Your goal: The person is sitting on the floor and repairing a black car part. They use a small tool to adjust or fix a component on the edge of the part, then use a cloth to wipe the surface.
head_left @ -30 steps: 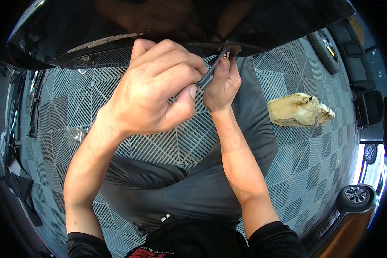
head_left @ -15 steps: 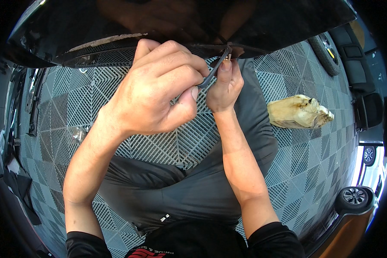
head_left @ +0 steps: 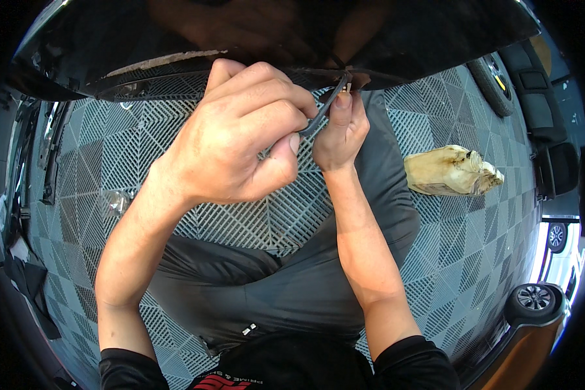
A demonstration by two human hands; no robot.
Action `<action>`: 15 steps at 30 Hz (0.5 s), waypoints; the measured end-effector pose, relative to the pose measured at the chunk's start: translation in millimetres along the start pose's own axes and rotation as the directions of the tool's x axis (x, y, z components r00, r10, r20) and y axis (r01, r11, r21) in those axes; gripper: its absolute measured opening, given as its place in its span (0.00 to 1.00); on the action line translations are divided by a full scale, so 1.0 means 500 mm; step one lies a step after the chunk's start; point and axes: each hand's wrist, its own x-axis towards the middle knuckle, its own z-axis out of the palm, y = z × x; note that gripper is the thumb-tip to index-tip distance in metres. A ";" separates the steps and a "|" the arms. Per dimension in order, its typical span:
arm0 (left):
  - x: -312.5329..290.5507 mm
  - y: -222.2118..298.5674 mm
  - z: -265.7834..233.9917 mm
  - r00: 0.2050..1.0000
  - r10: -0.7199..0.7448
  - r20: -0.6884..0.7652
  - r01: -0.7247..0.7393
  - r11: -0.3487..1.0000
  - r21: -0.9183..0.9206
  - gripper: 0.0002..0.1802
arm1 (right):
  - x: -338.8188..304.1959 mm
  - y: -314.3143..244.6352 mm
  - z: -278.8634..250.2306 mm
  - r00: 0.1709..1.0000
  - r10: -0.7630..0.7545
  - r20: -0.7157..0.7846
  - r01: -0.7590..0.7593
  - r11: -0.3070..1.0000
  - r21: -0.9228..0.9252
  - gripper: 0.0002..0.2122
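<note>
A glossy black car body panel (head_left: 286,32) spans the top of the head view, with a pale scraped streak (head_left: 169,60) along its lower left part. My left hand (head_left: 240,133) pinches one end of a thin dark flexible strip (head_left: 326,110). From there the strip runs up and right to the panel's lower edge, where its far end meets a split or corner. Just below that spot, my right hand (head_left: 339,136) is closed, thumb raised and pressed against the fingers. A tiny brass-coloured piece (head_left: 348,86) shows at its thumb tip; what the fingers hold is mostly hidden.
My legs in dark trousers (head_left: 253,279) are folded on the grey grid-tile floor (head_left: 455,240). A stained yellowish plastic container (head_left: 442,170) lies to the right. A loose wheel (head_left: 492,81) and car seats (head_left: 543,97) stand at the far right; clear plastic wrapping (head_left: 116,203) lies left.
</note>
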 end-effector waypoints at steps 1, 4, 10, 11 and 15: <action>0.000 -0.001 0.000 1.000 0.003 -0.001 -0.003 1.000 -0.001 0.06 | 0.000 0.000 0.001 1.000 -0.003 -0.001 0.003 1.000 0.010 0.26; -0.002 -0.002 0.001 1.000 0.005 -0.002 -0.005 1.000 -0.007 0.06 | 0.000 0.000 0.001 1.000 -0.009 0.004 0.009 1.000 0.019 0.27; -0.004 -0.004 0.000 1.000 0.012 -0.006 -0.012 1.000 -0.005 0.06 | -0.001 -0.002 0.002 1.000 -0.008 0.014 0.008 1.000 -0.008 0.27; -0.005 -0.005 0.000 1.000 0.015 -0.008 -0.015 1.000 -0.006 0.06 | -0.001 -0.003 0.003 1.000 -0.005 0.013 0.005 1.000 -0.011 0.27; -0.006 -0.008 -0.001 1.000 0.029 -0.006 -0.029 0.999 -0.016 0.06 | -0.002 -0.002 0.006 1.000 -0.005 0.009 0.005 1.000 -0.004 0.27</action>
